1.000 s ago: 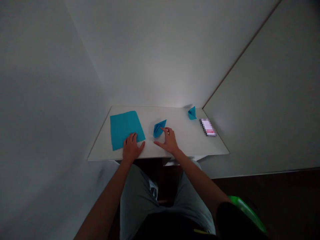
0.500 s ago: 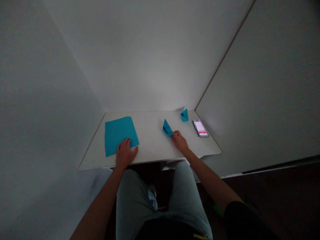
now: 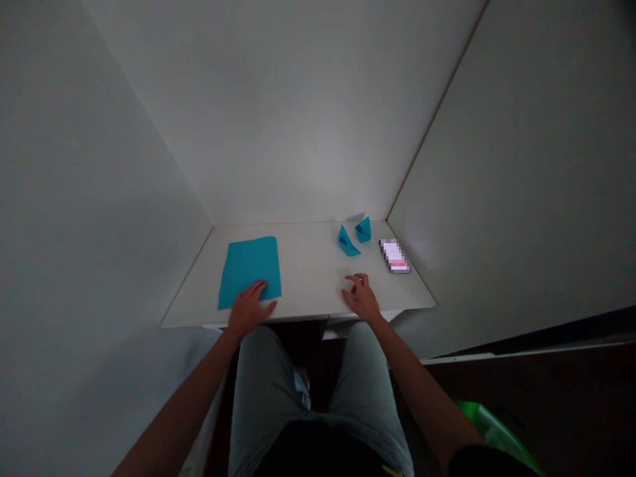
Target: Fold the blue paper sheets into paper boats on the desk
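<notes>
Seen from above, a person sits at a narrow white tabletop (image 3: pixel 308 281) fitted into a corner between white walls (image 3: pixel 308 112), both forearms reaching forward over the lap. The left hand (image 3: pixel 248 308) lies open and relaxed, palm down, clenching nothing, its fingers (image 3: pixel 257 288) resting on the near right corner of a flat sheet of teal paper (image 3: pixel 247 270). The sheet lies on the left part of the tabletop, close to the front edge. The right hand (image 3: pixel 362 297) rests on the bare tabletop near the front edge, fingers loosely curled and holding nothing. Ahead of the right hand, a short way off and not touching it, a first teal origami boat (image 3: pixel 348 242) sits just beside a second teal origami boat (image 3: pixel 363 230), close to the back wall. To their right lies a smartphone (image 3: pixel 395 256), its lit screen pixelated and unreadable. Below the table edge are the person's grey-green trousers (image 3: pixel 268 377), and at the lower right is a bright green object (image 3: pixel 491 427), too dark and cut off to identify
</notes>
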`<state>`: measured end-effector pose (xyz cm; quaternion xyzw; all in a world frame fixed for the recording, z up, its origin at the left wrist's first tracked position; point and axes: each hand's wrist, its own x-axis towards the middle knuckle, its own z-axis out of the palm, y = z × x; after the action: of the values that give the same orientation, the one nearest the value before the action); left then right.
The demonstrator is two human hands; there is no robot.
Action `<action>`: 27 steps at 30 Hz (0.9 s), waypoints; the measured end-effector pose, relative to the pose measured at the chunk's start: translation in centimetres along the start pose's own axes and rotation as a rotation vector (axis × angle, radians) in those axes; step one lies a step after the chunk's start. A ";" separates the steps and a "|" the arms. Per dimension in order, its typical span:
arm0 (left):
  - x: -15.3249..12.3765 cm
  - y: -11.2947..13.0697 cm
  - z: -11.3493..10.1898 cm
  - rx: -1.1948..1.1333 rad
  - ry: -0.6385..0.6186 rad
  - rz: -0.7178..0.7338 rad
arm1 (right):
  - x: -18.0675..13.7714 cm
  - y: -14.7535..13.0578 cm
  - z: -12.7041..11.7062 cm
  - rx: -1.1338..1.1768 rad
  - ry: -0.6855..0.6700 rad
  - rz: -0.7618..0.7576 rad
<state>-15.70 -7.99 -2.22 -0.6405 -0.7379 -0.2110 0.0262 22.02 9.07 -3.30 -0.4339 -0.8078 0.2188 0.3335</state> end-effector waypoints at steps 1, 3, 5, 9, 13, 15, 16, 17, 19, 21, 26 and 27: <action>-0.6 0.5 0.0 -0.017 -0.028 0.050 | -0.9 -0.3 0.1 0.011 -0.031 -0.017; -1.8 1.6 0.1 -0.050 -0.087 0.146 | -2.2 -1.1 -0.2 0.011 -0.097 -0.051; -2.9 2.9 0.1 -0.080 -0.147 0.222 | -3.1 -2.2 -0.6 -0.001 -0.174 -0.112; -3.9 6.4 -0.2 -0.129 -0.205 0.261 | -4.0 -4.9 -0.7 -0.068 -0.382 -0.277; -3.5 10.6 -1.0 -0.152 -0.242 0.317 | -4.0 -6.8 -0.1 -0.131 -0.469 -0.321; -3.2 12.2 -1.4 -0.160 -0.245 0.343 | -3.8 -7.0 0.2 -0.158 -0.498 -0.306; -3.1 12.6 -1.7 -0.166 -0.240 0.351 | -3.7 -6.9 0.2 -0.171 -0.511 -0.293; -3.0 12.8 -1.9 -0.171 -0.229 0.353 | -3.6 -6.7 0.2 -0.181 -0.516 -0.279; -3.2 12.0 -2.3 -0.177 -0.190 0.335 | -3.4 -6.0 0.1 -0.185 -0.500 -0.251; -3.6 10.1 -2.7 -0.181 -0.153 0.300 | -3.2 -5.1 -0.1 -0.169 -0.471 -0.238; -4.0 4.6 -2.3 -0.245 -0.159 0.235 | -2.2 -3.6 -0.1 -0.044 -0.389 -0.222; -3.7 4.0 -1.9 -0.271 -0.150 0.204 | -1.9 -3.4 -0.1 -0.011 -0.362 -0.203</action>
<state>-11.63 -11.70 -0.52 -0.7237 -0.6338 -0.2564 -0.0939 20.94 5.69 -1.74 -0.3056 -0.8953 0.2542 0.2008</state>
